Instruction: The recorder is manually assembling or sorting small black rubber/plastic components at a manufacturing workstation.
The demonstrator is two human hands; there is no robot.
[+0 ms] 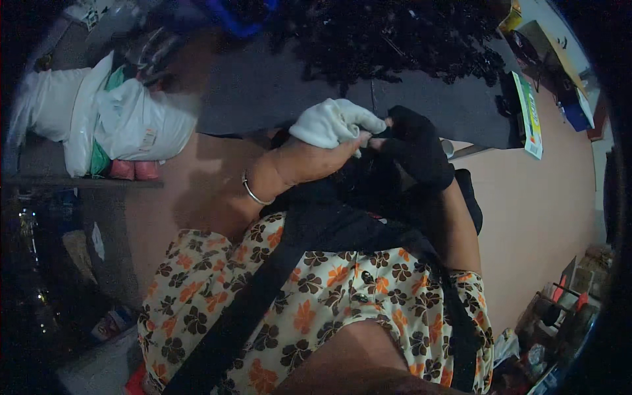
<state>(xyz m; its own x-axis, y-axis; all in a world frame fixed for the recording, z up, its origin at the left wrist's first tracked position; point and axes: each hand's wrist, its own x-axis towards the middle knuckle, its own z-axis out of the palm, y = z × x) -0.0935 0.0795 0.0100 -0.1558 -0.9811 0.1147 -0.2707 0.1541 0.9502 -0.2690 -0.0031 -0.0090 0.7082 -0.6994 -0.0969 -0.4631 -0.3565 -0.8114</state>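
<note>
In front of my body, over the dark cloth on my lap (345, 214), my two hands meet. My left hand (332, 135) wears a white glove that leaves the back of the wrist bare, where a metal bangle (255, 191) sits. My right hand (418, 145) is in a black glove with bare fingertips showing. Both hands are closed, fingertips pinched close together. Whatever lies between them is too small and dark to make out. Beyond them, a pile of small black pieces (401, 43) covers the far part of the dark grey tabletop (257, 95).
White plastic bags (138, 122) stuffed full lie on a shelf at the left, beside red and green packets. A green and white box (526, 115) stands at the table's right edge. At lower right, assorted items (556, 316) are stacked on the floor.
</note>
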